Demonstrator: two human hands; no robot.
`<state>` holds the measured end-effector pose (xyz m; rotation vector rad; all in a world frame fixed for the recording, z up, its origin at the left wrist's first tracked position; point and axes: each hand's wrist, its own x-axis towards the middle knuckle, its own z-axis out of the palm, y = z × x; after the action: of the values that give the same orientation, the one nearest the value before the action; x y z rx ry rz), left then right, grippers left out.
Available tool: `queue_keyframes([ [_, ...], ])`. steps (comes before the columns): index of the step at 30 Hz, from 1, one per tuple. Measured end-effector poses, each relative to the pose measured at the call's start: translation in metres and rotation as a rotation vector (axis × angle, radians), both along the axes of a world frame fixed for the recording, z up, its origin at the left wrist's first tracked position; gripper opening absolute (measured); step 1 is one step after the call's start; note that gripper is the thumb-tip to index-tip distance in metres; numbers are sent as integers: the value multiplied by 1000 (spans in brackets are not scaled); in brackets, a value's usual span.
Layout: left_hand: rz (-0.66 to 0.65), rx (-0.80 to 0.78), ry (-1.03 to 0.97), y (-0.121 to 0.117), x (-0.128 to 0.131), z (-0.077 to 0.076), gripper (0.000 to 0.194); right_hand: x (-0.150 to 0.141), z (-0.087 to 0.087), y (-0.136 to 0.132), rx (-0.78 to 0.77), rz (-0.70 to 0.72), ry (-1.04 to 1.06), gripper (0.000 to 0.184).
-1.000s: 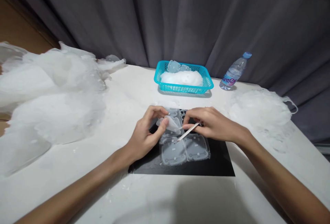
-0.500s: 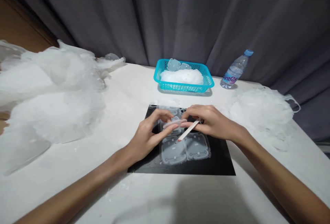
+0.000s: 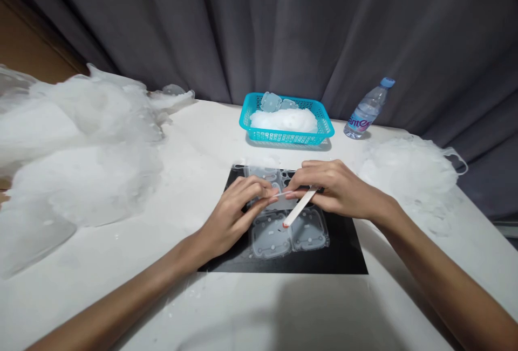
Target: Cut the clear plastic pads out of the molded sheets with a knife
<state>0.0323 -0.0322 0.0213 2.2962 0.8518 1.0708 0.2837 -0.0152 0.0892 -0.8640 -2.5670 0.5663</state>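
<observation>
Above a black mat (image 3: 343, 256), a thin translucent plastic piece (image 3: 282, 194) is pinched edge-on between my two hands. My left hand (image 3: 238, 208) grips its left side with thumb and fingertips. On the other side, the fingertips of my right hand (image 3: 334, 186) hold its right edge. A flat whitish stick (image 3: 299, 208) with a reddish tip is also tucked in my right hand, slanting down to the left. Beneath my hands, clear molded plastic pieces (image 3: 271, 240) with rounded corners lie on the mat, partly covered by my fingers.
A turquoise basket (image 3: 289, 138) holding white material and clear pieces stands behind the mat. To its right is a water bottle (image 3: 364, 111). Large heaps of translucent white plastic lie at left (image 3: 89, 146) and right (image 3: 408, 173) on the white table (image 3: 170, 265). A grey curtain (image 3: 283, 27) hangs behind.
The plastic piece has tilted from showing some of its face to nearly edge-on. My left fingers have closed flatter over it, and the stick's tip has shifted slightly right and down.
</observation>
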Motion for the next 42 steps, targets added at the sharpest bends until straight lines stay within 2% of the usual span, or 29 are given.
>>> queue_keyframes([
  [3,24,-51,-54,1,0,-1,9,1,-2,1,-48,-29,-16,15],
  [7,95,-195,-161,1,0,-4,5,-1,-13,3,-64,-61,-102,11],
  [10,96,-219,-113,0,-1,-3,18,-4,-20,4,-11,-80,-127,13],
  [12,100,-190,-36,-1,-1,-1,23,-6,-20,3,9,-85,-96,11],
  [15,140,-163,44,0,0,3,14,-7,-17,1,18,-67,-33,9],
  [18,132,-169,45,0,0,7,13,-6,-13,-1,15,-44,2,13],
  [21,97,-154,31,0,0,9,15,-6,-11,-1,28,-27,24,10],
  [27,49,-152,72,3,-4,1,17,-7,-12,-2,40,-39,-15,10],
  [33,44,-40,66,2,-5,-3,19,-7,-19,1,-47,-19,62,6],
  [36,45,-12,69,0,-5,-5,18,-6,-22,2,-66,-10,90,12],
  [42,75,119,31,2,-4,-7,17,-5,-19,0,-69,-12,161,12],
])
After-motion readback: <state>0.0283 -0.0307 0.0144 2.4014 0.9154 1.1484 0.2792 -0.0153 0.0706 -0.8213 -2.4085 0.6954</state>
